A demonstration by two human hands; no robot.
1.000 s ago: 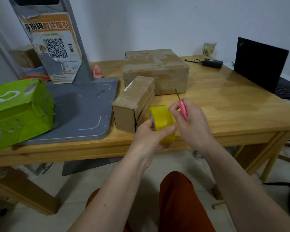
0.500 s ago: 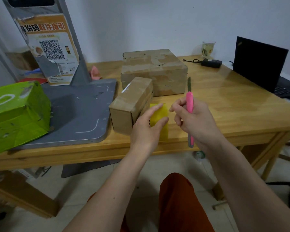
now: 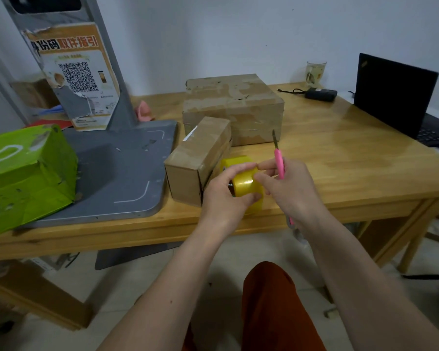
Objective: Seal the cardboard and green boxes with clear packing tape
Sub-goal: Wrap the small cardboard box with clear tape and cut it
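1. The left hand (image 3: 224,196) grips the roll of packing tape (image 3: 243,183), fingers curled over its top and thumb under its near side; the roll is held above the front edge of the tabletop (image 3: 340,158).
2. The right hand (image 3: 289,188) is closed around a pink-handled cutter (image 3: 279,160) that stands nearly upright, blade tip up, while its fingertips (image 3: 260,177) touch the roll's outer face.
3. The small cardboard box (image 3: 200,158) lies on the tabletop just left of the roll, so close that the pictures do not settle whether they touch.
4. The large cardboard box (image 3: 232,107) sits right behind the small box.
5. The green box (image 3: 26,176) rests well to the left of the small box, on a grey stand base (image 3: 122,173).
6. A black laptop (image 3: 395,95) stands far right of the large box, with a glass (image 3: 316,72) and a black adapter (image 3: 319,93) between them at the back.
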